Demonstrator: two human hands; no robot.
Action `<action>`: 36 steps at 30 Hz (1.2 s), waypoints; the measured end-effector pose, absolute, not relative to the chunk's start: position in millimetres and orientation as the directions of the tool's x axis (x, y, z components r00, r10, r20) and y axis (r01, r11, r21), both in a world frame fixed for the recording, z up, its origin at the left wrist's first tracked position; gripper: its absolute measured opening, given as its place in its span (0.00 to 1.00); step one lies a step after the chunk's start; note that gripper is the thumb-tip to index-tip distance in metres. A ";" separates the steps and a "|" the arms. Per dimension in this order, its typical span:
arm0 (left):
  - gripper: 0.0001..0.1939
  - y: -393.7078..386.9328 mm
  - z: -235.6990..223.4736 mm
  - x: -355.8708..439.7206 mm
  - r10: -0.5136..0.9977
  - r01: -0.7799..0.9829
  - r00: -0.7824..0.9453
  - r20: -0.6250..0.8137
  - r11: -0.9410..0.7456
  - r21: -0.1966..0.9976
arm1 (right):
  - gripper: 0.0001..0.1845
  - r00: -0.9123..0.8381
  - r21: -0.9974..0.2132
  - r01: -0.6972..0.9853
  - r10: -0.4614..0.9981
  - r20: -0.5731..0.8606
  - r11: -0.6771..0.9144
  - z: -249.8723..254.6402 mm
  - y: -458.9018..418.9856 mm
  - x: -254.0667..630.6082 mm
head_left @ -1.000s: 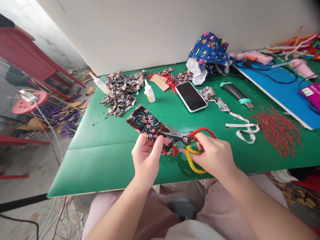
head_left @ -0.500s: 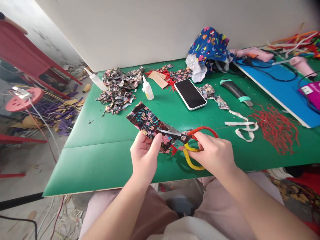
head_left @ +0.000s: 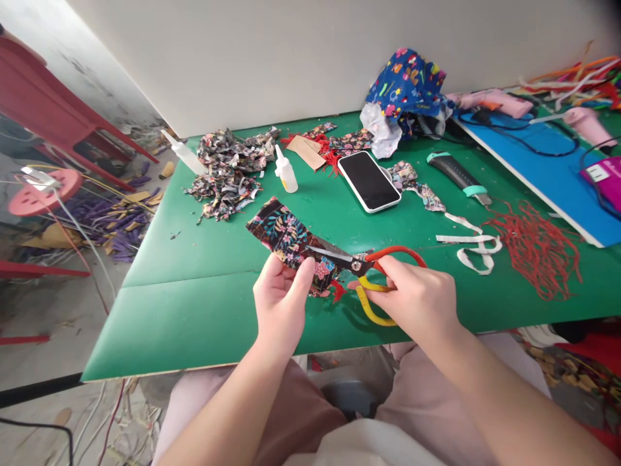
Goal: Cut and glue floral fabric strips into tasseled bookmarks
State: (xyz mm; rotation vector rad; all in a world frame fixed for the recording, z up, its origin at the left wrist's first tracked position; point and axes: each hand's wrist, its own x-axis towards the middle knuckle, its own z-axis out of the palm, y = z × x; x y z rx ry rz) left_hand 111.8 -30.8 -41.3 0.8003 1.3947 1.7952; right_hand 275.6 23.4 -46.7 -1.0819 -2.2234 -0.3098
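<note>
My left hand (head_left: 280, 301) pinches the near end of a dark floral fabric strip (head_left: 284, 237), holding it just above the green table (head_left: 194, 304). My right hand (head_left: 417, 299) grips scissors (head_left: 361, 266) with one red and one yellow handle loop. The blades point left and are closed into the fabric beside my left thumb. A small red scrap (head_left: 338, 291) lies under the scissors.
Behind lie a pile of floral scraps (head_left: 228, 171), two glue bottles (head_left: 285, 171), a phone (head_left: 369, 181), a utility knife (head_left: 458, 175), white strips (head_left: 473, 246), red threads (head_left: 536, 249), a blue patterned cloth (head_left: 407, 81) and a blue board (head_left: 543, 162) with pink tools.
The scissor blades have closed further into the fabric. Both hands hold their places; the view shifted slightly.
</note>
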 end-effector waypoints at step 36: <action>0.05 -34.4 -41.4 113.7 0.817 0.038 -0.553 0.163 -0.170 0.985 | 0.20 -0.454 -0.143 0.741 0.647 0.612 0.656 -50.7 22.2 273.7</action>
